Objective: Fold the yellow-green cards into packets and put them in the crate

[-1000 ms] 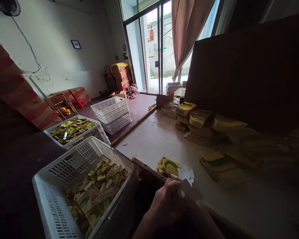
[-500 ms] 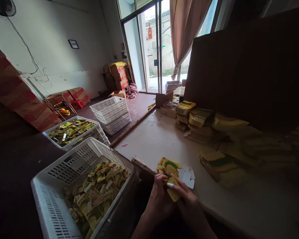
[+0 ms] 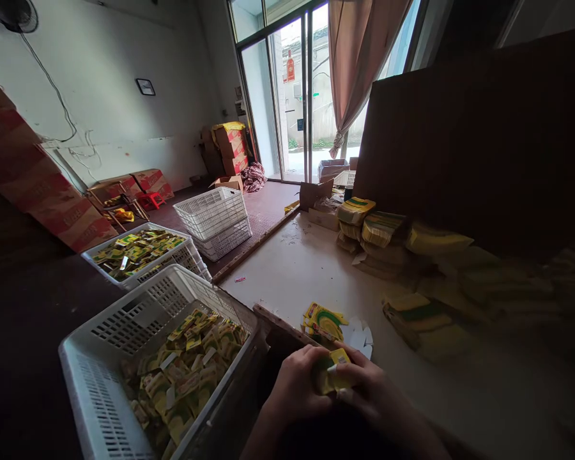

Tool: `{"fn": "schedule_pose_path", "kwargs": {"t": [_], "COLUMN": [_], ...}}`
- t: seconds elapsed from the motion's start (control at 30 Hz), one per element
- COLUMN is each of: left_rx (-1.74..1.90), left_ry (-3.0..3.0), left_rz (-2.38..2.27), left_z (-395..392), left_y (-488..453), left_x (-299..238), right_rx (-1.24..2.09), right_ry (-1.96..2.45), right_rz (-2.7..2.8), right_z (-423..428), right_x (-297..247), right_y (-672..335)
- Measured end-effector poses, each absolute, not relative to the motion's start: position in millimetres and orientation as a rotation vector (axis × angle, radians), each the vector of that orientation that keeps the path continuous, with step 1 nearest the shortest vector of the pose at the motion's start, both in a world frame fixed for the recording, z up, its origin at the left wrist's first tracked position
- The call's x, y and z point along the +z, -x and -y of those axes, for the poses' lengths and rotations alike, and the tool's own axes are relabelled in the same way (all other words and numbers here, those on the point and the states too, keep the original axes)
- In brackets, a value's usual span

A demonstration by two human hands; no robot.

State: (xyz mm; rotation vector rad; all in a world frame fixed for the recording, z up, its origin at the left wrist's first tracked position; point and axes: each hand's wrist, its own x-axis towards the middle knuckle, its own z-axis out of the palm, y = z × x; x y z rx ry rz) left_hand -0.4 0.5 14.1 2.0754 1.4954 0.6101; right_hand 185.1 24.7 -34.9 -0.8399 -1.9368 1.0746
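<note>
Yellow carton now lower, closed between both hands

Beside our worktop we see a white crate filled with yellow-green packets, a second filled crate behind it, and two stacked crates on the floor. Cardboard boxes sit near the glass door.

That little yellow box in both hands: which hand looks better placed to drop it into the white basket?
Probably the left hand. It grips the yellow box on the side toward the white basket, which sits just left of it, part-filled with similar boxes. The right hand would have to cross over.
</note>
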Motion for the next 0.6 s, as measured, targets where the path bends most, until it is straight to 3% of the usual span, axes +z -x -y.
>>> {"fn": "schedule_pose_path", "kwargs": {"t": [0.2, 0.3, 0.37, 0.43, 0.6], "left_rx": [0.722, 1.311, 1.867, 2.183, 2.117], "left_ry": [-2.019, -1.690, -1.225, -0.785, -0.214], "left_rz": [-1.505, -1.394, -1.280, -1.118, -1.033], "left_z": [-1.4, -6.9, -13.2, -20.1, -27.9], "left_y": [-3.9, 2.2, 10.6, 19.5, 21.1], "left_x": [10.3, 4.2, 5.2, 12.2, 29.6], "right_rx": [1.091, 1.088, 0.971, 0.763, 0.553], "right_ry": [0.790, 0.746, 0.913, 1.145, 1.317], "right_rz": [1.772, 1.613, 1.627, 1.682, 1.772], "right_z": [-23.0, -32.5, -44.8, -58.9, -79.1], "right_x": [-50.8, -62.7, -67.9, -72.8, -86.9], "right_y": [-166.6, -158.3, -157.0, -157.4, -154.3]}}
